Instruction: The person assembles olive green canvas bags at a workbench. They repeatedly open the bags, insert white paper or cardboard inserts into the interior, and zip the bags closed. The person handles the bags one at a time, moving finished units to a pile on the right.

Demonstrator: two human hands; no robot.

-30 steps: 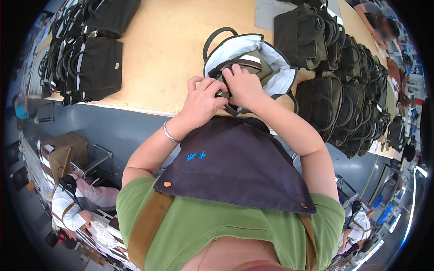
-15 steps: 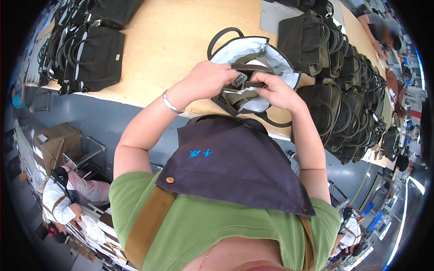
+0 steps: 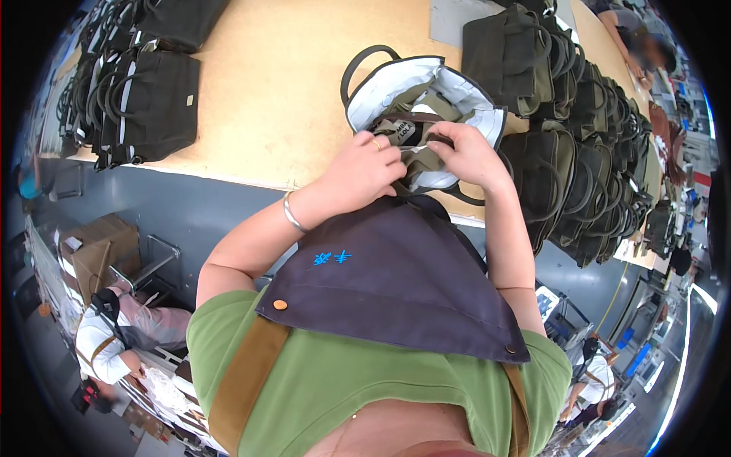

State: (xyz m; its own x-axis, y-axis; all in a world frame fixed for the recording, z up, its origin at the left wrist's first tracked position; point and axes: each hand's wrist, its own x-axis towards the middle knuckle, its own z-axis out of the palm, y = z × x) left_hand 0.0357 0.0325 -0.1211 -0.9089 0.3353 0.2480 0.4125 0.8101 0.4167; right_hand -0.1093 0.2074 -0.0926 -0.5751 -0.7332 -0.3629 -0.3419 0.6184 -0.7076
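Observation:
A dark handbag (image 3: 493, 139) with a white lining stands open at the table's near edge, its inside facing up. Over its near side, my left hand (image 3: 362, 174) has its fingers curled at one end of a thin whitish strip (image 3: 413, 148). My right hand (image 3: 474, 158) pinches the other end, next to a dark brown edge in the bag's mouth. Between the hands the strip runs straight. Behind it a dark label with pale lettering (image 3: 406, 132) shows inside the bag. One handle (image 3: 344, 76) arches up at the far left side; the other lies below my right hand.
Several dark handbags (image 3: 156, 103) are lined up at the table's left. More olive and dark handbags (image 3: 525, 68) crowd the right side. A grey sheet (image 3: 451, 21) lies at the far edge. Co-workers sit lower left and lower right; another person leans in at upper right.
My left hand has moved down and toward me, out of the bag's mouth. The thin strip now shows stretched between both hands. The bag has tilted slightly, opening wider.

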